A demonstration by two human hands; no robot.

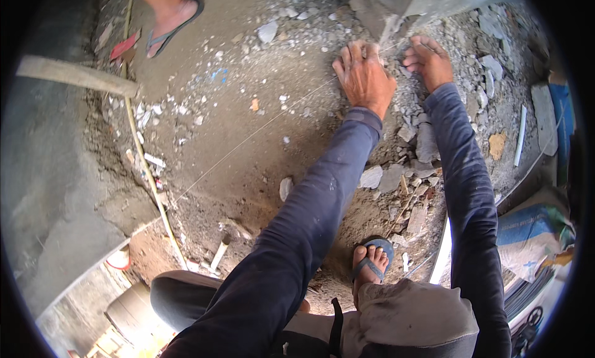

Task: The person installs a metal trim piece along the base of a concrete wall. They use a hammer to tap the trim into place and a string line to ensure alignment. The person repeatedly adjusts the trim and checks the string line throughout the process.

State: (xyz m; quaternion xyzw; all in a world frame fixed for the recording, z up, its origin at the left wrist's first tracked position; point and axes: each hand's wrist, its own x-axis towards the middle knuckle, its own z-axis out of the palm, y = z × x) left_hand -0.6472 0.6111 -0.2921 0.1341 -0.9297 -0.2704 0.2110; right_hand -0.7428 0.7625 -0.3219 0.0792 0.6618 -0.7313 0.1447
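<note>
A thin string (260, 126) runs diagonally across the dirt toward the base of a grey concrete column (381, 8). My left hand (364, 79) lies over the string just below the column, palm down, with bent fingers spread; its thumb and whatever lies under it are hidden. My right hand (431, 67) is just to the right, its fingers loosely curled and apart beside the string near the column. I cannot make out anything held in it. Small stones and rubble (426, 141) surround both hands.
Another person's sandalled foot (170, 26) is at the upper left, near a wooden plank (74, 76) and long thin pole (145, 169). A hammer (220, 249) lies low left. At right are sacks (527, 240), a white strip (520, 135) and slabs. My sandalled foot (370, 265) is below.
</note>
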